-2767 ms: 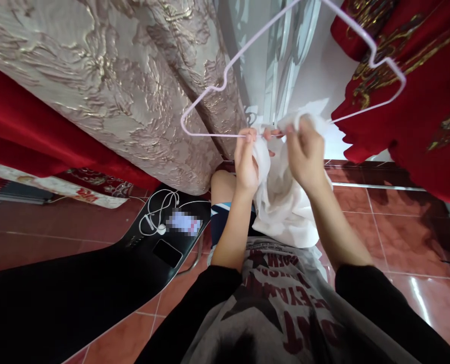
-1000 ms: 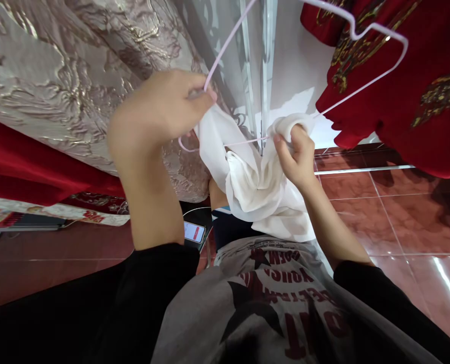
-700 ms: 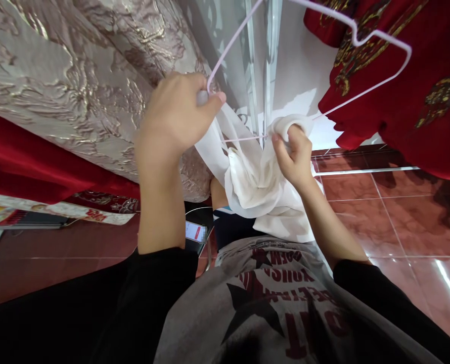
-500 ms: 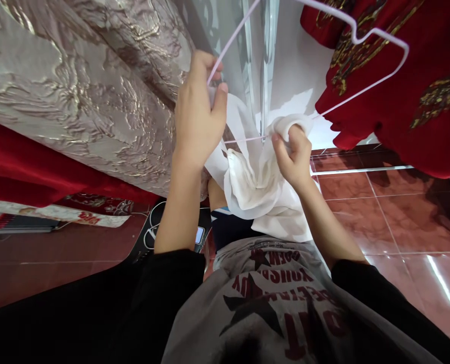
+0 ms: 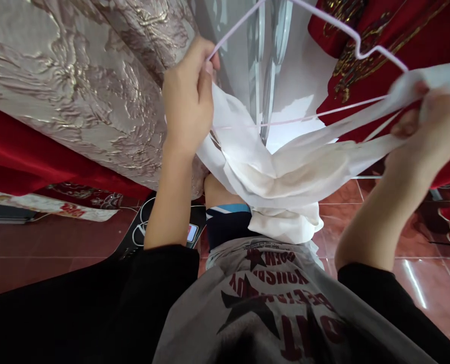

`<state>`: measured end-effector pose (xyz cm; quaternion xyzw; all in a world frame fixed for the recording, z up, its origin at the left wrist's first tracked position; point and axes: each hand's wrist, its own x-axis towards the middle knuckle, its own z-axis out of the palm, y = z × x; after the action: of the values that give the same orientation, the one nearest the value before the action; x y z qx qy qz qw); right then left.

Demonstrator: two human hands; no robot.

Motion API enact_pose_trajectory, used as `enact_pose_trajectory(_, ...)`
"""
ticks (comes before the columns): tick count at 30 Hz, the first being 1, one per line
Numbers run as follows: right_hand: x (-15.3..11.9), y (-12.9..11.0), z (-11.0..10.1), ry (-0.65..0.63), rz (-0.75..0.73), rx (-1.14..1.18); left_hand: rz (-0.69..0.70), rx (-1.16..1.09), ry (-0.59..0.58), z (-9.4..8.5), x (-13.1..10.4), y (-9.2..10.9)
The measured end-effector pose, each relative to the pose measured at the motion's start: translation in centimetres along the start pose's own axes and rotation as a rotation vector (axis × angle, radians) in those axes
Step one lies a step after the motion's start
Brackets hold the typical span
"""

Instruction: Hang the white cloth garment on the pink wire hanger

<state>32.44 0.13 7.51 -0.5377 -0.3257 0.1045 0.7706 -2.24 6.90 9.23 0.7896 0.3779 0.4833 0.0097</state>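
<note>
Moved outward: right hand point(image 5: 432, 119), clamped on white cloth point(image 5: 304, 177). Left hand point(image 5: 189, 101): closed round pink hanger point(image 5: 357, 48). Advised: gentle, even tension.

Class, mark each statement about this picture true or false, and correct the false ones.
1. The left hand grips the thin pale pink hanger. True.
2. The sheer white cloth lies flat on the floor. False: the white cloth is stretched between the hands.
3. A phone with a lit screen rests on a glossy black surface. True.
4. The right hand is empty. False: the right hand holds the white cloth.
5. Red fabric with gold decoration hangs on the person's right side. True.
</note>
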Motion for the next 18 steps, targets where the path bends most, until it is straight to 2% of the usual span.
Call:
enact_pose_trajectory(2, 2.1, -0.6, -0.4, -0.013, 0.133, -0.103, 0.030, 0.002, -0.006, -0.4, 0.1, -0.1)
enact_pose_trajectory(4, 3.3, -1.4, -0.3, -0.134, 0.147, -0.200, 0.023, 0.005, -0.037, -0.7, 0.2, -0.1)
enact_pose_trajectory(8, 2.6, -3.7, 1.3, -0.463, -0.128, -0.359, -0.060, -0.037, -0.068, -1.0, 0.3, 0.7)
enact_pose_trajectory(9, 2.1, -4.3, 2.0, -0.522, -0.184, -0.417, -0.114, -0.108, -0.069, -1.1, 0.2, 1.1)
enact_pose_trajectory(11, 0.6, -5.1, 3.6, -0.596, -0.246, -0.516, -0.308, -0.342, -0.026, -1.2, 0.2, 1.9)
enact_pose_trajectory(14, -1.5, -5.0, 5.8, -0.629, -0.362, -0.557, -0.625, -0.651, 0.139, -1.2, 0.1, 2.7)
enact_pose_trajectory(15, -2.1, -4.6, 6.3, -0.621, -0.415, -0.564, -0.647, -0.672, 0.156, -1.1, 0.1, 2.7)
enact_pose_trajectory(16, -2.7, -4.3, 6.6, -0.617, -0.462, -0.571, -0.608, -0.647, 0.141, -1.1, 0.1, 2.6)
enact_pose_trajectory(18, -3.6, -3.8, 6.7, -0.656, -0.499, -0.577, -0.429, -0.519, 0.047, -1.1, 0.2, 2.1)
